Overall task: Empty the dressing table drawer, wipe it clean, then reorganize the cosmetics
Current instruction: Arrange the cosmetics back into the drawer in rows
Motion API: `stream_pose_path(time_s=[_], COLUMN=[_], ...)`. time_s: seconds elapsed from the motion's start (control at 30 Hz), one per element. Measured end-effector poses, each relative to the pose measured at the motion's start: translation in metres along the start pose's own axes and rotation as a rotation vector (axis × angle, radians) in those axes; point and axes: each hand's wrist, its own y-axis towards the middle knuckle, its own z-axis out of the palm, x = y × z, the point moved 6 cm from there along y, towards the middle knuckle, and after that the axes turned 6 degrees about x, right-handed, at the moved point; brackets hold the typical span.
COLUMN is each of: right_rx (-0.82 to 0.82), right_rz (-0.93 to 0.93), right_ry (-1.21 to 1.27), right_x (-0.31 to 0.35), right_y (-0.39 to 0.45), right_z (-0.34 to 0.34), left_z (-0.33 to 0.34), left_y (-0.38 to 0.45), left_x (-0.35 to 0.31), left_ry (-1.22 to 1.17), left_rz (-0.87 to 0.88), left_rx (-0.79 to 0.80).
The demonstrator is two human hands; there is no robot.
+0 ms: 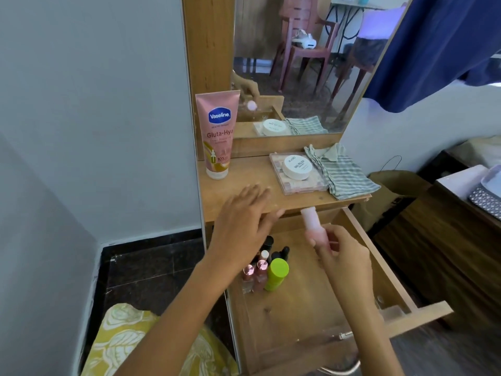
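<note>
The wooden drawer of the dressing table stands pulled out below the tabletop. At its back left stand several small bottles and a lime-green bottle. My right hand holds a pale pink bottle tilted above the drawer's back. My left hand hovers with fingers spread over the tabletop's front edge, holding nothing. On the tabletop stand a pink Vaseline tube, a clear palette box with a white round jar on it, and a folded striped cloth.
A mirror rises behind the tabletop, reflecting a chair. A grey wall lies to the left, dark floor tiles below. A dark wooden cabinet stands to the right of the drawer. Yellow patterned fabric is at the bottom left.
</note>
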Motion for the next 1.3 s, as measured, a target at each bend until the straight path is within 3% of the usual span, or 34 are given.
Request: stream_pose_path(time_s=[0.07, 0.17, 0.23, 0.43, 0.67, 1.07, 1.3], right_rx=[0.104, 0.331, 0.437, 0.53, 0.459, 0.512, 0.308], right_rz=[0.166, 0.33, 0.364, 0.377, 0.37, 0.3, 0.231], right_ry=[-0.045, -0.158, -0.209, -0.228, -0.211, -0.317, -0.259], right_x=[-0.02, -0.04, -0.046, -0.06, -0.069, -0.063, -0.043], right_y=[0.01, 0.022, 0.027, 0.036, 0.04, 0.041, 0.036], right_z=[0.012, 0.038, 0.053, 0.08, 0.081, 0.083, 0.056], left_z=[0.018, 0.039, 0.044, 0.049, 0.05, 0.051, 0.05], left_y=[0.0, -0.008, -0.012, -0.014, -0.016, -0.016, -0.016], left_x=[0.016, 0.029, 0.033, 0.037, 0.036, 0.035, 0.035], left_ry=[0.236, 0.335, 0.342, 0.335, 0.351, 0.355, 0.349], left_rz=[-0.046, -0.058, -0.058, -0.078, -0.085, -0.093, -0.098], left_rx=[0.163, 0.286, 0.281, 0.265, 0.239, 0.247, 0.256])
